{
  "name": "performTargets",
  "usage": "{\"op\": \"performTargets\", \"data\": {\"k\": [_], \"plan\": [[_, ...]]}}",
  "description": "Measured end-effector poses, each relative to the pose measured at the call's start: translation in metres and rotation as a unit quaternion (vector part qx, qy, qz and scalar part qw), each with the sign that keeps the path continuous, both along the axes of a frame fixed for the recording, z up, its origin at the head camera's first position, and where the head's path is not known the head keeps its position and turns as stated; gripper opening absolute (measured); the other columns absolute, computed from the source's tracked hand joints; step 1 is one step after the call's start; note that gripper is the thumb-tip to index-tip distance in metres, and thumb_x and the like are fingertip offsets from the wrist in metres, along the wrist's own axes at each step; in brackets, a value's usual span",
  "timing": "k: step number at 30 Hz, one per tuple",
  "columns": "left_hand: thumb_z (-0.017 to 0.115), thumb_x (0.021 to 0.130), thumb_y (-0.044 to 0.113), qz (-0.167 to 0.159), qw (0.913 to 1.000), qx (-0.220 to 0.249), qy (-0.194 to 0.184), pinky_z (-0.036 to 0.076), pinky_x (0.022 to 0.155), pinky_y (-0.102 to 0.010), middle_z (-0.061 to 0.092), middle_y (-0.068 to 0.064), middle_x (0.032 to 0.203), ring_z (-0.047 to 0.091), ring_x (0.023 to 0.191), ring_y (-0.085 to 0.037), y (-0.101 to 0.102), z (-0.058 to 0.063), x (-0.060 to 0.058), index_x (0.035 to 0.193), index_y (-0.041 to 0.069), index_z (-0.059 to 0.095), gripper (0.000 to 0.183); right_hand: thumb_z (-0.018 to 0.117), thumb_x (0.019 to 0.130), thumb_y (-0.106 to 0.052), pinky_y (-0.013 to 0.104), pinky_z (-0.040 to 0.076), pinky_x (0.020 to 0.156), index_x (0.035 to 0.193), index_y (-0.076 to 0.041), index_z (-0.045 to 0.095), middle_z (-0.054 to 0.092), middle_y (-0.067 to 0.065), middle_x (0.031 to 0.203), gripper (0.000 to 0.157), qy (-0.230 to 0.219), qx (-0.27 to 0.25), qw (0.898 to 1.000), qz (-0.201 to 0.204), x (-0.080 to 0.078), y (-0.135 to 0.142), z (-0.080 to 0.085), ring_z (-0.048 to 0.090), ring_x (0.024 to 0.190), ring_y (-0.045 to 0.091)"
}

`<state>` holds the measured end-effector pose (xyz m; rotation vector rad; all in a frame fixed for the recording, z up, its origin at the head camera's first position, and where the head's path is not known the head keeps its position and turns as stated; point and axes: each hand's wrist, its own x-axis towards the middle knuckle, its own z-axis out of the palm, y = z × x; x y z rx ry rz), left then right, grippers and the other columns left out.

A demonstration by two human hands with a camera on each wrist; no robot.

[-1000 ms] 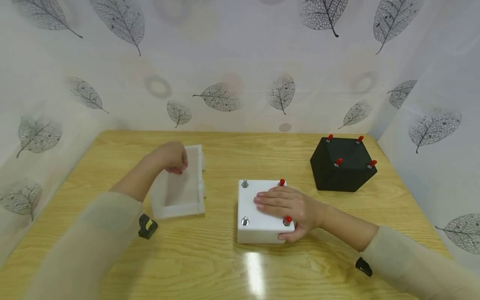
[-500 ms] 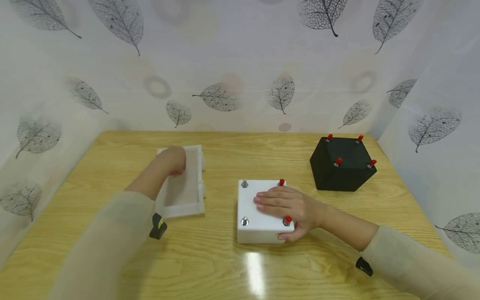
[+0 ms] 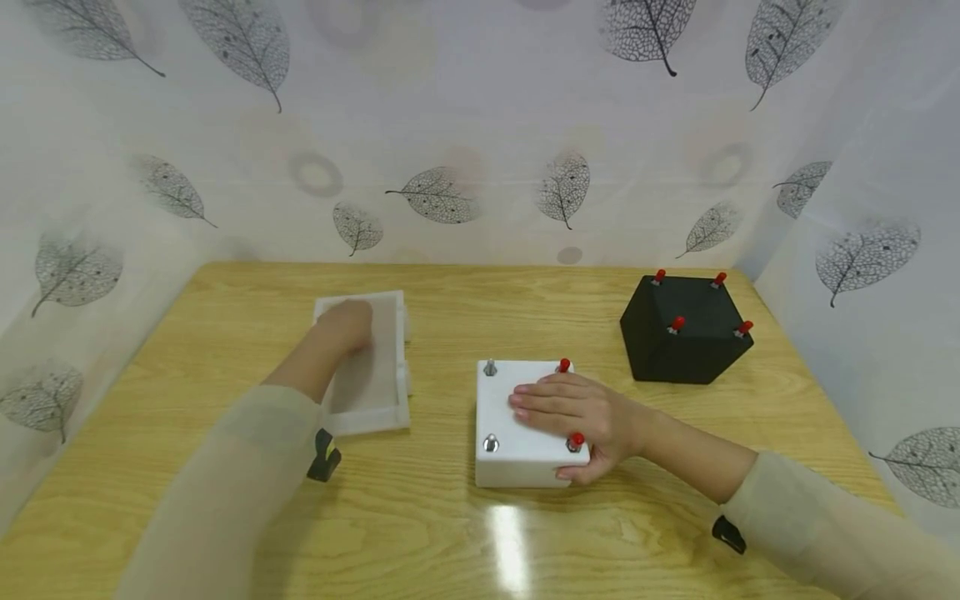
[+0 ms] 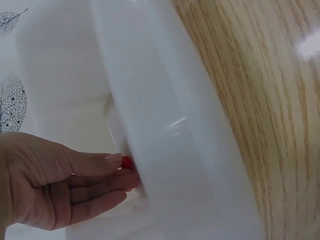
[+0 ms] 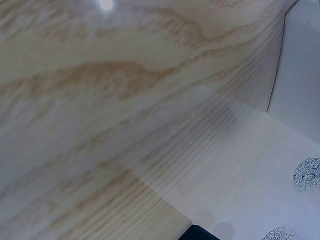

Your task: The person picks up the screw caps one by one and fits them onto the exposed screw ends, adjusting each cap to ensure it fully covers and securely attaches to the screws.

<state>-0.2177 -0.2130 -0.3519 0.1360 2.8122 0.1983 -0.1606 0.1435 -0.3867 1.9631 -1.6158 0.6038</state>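
My left hand (image 3: 347, 325) reaches down into a white plastic bin (image 3: 367, 419) left of centre, its fingers hidden in the head view. In the left wrist view, the thumb and fingers pinch a small red cap (image 4: 126, 162) close to the bin's wall. A white box (image 3: 498, 400) stands in the middle of the table. Of its corner bolts, the two at the left show bare metal and the two at the right wear red caps. My right hand (image 3: 581, 417) holds this box at its right side, fingers flat across the top and thumb against the front lower corner.
At the back right stands a black box (image 3: 678, 333) with red-capped bolts at its top corners. The wooden table (image 3: 420, 533) is bordered by leaf-patterned cloth (image 3: 495, 108) behind and at both sides.
My left hand has gone lower into the bin and a little to the right, hiding its fingers from the head view. The right hand and both boxes stay where they were.
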Motion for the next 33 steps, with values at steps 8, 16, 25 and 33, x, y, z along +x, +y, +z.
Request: {"op": "performTargets", "data": {"k": [8,16,25,33], "plan": [[0.041,0.086,-0.001,0.026,0.9996,-0.002,-0.012,0.051,0.062,-0.037,0.057,-0.016,0.083,0.055,0.074,-0.027,0.0023,-0.007,0.0014,0.083,-0.001,0.053,0.013,0.05,0.088,-0.047,0.041,0.048,0.091,0.119,0.006,0.06,0.063,0.021,0.119,0.062,0.0,-0.002,1.0,0.002,0.0001,-0.0002,-0.0006,0.06,0.11,0.033],[0.041,0.089,0.002,0.025,0.999,-0.025,-0.028,0.052,0.065,-0.039,0.059,-0.016,0.086,0.057,0.076,-0.027,0.0056,-0.0118,0.0009,0.09,-0.003,0.057,0.017,0.049,0.089,-0.047,0.041,0.049,0.09,0.118,0.006,0.06,0.063,0.021,0.119,0.062,0.001,-0.006,1.0,0.002,0.0,-0.0001,-0.0009,0.06,0.109,0.033],[0.046,0.069,-0.006,0.023,0.9991,-0.006,-0.034,0.038,0.046,-0.025,0.05,-0.009,0.066,0.043,0.055,-0.018,0.0039,-0.0062,0.0052,0.066,0.007,0.043,0.014,0.049,0.088,-0.047,0.041,0.048,0.091,0.118,0.006,0.06,0.063,0.021,0.119,0.062,0.0,-0.005,1.0,0.0,0.0003,-0.0003,-0.0004,0.06,0.11,0.033],[0.051,0.075,-0.008,0.083,0.979,0.157,-0.101,0.05,0.046,-0.021,0.051,-0.001,0.052,0.051,0.044,-0.008,0.0002,-0.0062,0.0057,0.061,0.002,0.051,0.016,0.05,0.088,-0.048,0.041,0.049,0.091,0.119,0.006,0.06,0.062,0.021,0.12,0.063,-0.001,0.0,1.0,-0.003,0.0005,-0.0004,-0.0002,0.06,0.111,0.033]]}}
